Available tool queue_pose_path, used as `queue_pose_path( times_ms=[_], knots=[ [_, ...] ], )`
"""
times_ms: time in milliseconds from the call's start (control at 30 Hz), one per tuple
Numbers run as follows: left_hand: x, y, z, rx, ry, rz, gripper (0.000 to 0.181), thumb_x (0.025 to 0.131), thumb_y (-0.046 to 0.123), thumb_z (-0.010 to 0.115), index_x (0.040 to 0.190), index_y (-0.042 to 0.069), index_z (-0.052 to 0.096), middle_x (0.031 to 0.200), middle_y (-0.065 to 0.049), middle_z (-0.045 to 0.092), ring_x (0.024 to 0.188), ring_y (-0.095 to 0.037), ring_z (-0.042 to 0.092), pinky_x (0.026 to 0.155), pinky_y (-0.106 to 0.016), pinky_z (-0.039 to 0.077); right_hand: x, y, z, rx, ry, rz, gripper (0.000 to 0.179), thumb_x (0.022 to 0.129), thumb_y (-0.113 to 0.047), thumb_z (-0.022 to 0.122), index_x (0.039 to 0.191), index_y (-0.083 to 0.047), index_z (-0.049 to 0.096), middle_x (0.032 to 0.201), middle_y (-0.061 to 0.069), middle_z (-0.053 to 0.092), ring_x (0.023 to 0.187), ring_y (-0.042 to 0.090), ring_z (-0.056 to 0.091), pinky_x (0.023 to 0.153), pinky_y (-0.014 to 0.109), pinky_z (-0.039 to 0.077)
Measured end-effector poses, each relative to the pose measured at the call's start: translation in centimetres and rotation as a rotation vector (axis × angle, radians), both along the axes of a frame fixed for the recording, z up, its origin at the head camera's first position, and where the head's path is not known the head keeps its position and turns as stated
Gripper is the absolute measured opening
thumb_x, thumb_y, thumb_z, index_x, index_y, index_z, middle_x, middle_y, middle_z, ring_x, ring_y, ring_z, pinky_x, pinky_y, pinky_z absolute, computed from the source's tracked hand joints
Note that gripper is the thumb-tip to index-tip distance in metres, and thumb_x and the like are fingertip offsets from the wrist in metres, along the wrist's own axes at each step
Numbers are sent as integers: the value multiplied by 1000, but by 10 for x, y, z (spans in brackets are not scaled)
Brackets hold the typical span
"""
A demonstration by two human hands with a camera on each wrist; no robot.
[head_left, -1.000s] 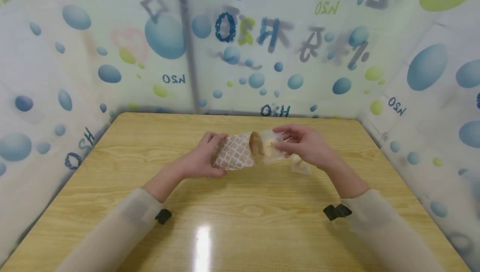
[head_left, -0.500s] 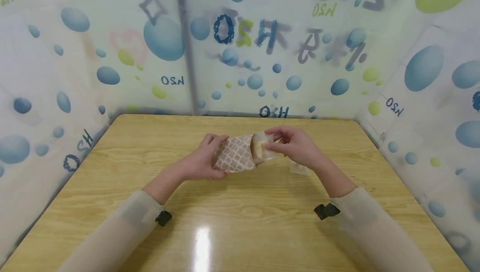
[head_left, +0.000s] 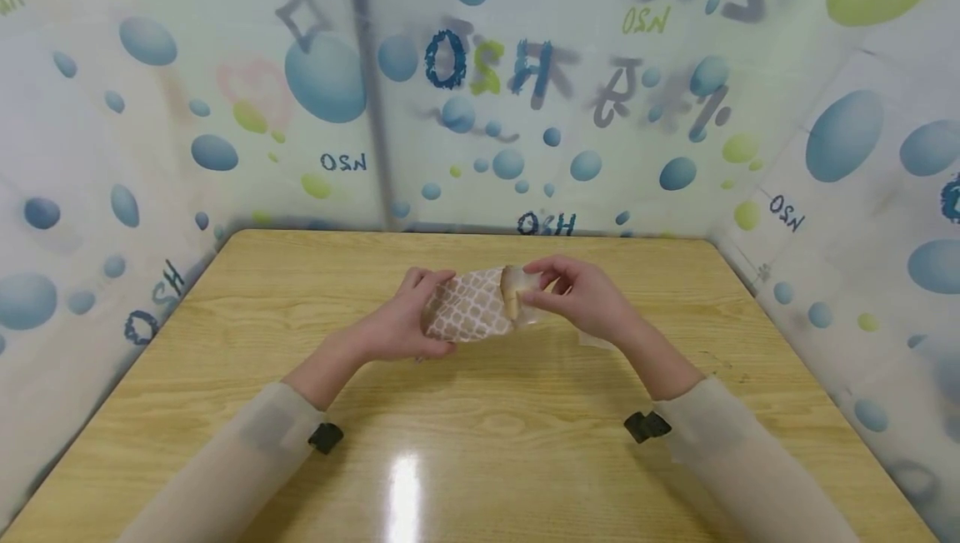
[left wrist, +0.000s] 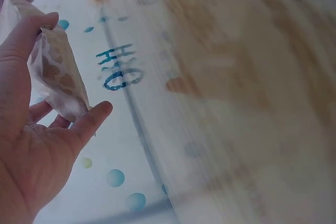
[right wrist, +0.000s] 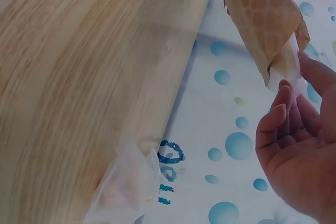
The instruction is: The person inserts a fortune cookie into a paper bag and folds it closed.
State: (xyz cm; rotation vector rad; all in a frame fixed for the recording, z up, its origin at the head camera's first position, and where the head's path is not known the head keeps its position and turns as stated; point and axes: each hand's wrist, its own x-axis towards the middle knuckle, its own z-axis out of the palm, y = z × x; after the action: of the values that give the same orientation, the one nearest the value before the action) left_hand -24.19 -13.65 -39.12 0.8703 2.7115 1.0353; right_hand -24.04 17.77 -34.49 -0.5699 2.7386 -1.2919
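My left hand (head_left: 401, 322) grips a brown paper bag (head_left: 471, 306) with a white lattice pattern, lying sideways above the table with its mouth facing right. At that mouth, my right hand (head_left: 588, 297) pinches a clear plastic packet (head_left: 529, 283) holding something pale yellow; part of the packet is inside the bag. In the left wrist view the left thumb and fingers hold the closed end of the paper bag (left wrist: 55, 69). The right wrist view shows the fingers of the right hand (right wrist: 302, 140) on the packet's edge (right wrist: 286, 72) at the bag's opening.
A second clear packet (right wrist: 123, 190) with pale contents lies on the wooden table (head_left: 495, 443), below the right hand. Walls with a blue and green bubble print (head_left: 510, 164) enclose the table at the back and sides.
My right hand has moved left, pushing the packet from outside the bag's mouth to partly inside it. The left hand and paper bag stay nearly in place.
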Motion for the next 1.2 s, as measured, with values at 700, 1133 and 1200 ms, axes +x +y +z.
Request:
queue_pose_path(
  times_ms=[700,1133,1200],
  knots=[
    [-2,-1,-3,-7,10,8,106,76,33,89,158,19,24,147,-13,27,132,-28,39,110,-51,43,-1,11,-13,-49,0,89,41,94,-37,73,134,-36,65,105,5,63,75,28,57,60,33,48],
    [-2,2,-3,-16,11,-1,108,76,34,89,159,18,23,147,-14,27,132,-29,39,109,-53,44,-3,0,-19,-3,39,107,37,94,-37,74,130,-34,70,102,4,58,72,23,52,57,31,46],
    [-2,3,-3,-21,11,-3,108,76,35,89,159,19,23,148,-13,26,132,-29,39,109,-52,44,-3,-1,-20,9,38,100,35,93,-36,74,128,-32,71,101,4,57,74,22,52,59,31,47]
  ],
)
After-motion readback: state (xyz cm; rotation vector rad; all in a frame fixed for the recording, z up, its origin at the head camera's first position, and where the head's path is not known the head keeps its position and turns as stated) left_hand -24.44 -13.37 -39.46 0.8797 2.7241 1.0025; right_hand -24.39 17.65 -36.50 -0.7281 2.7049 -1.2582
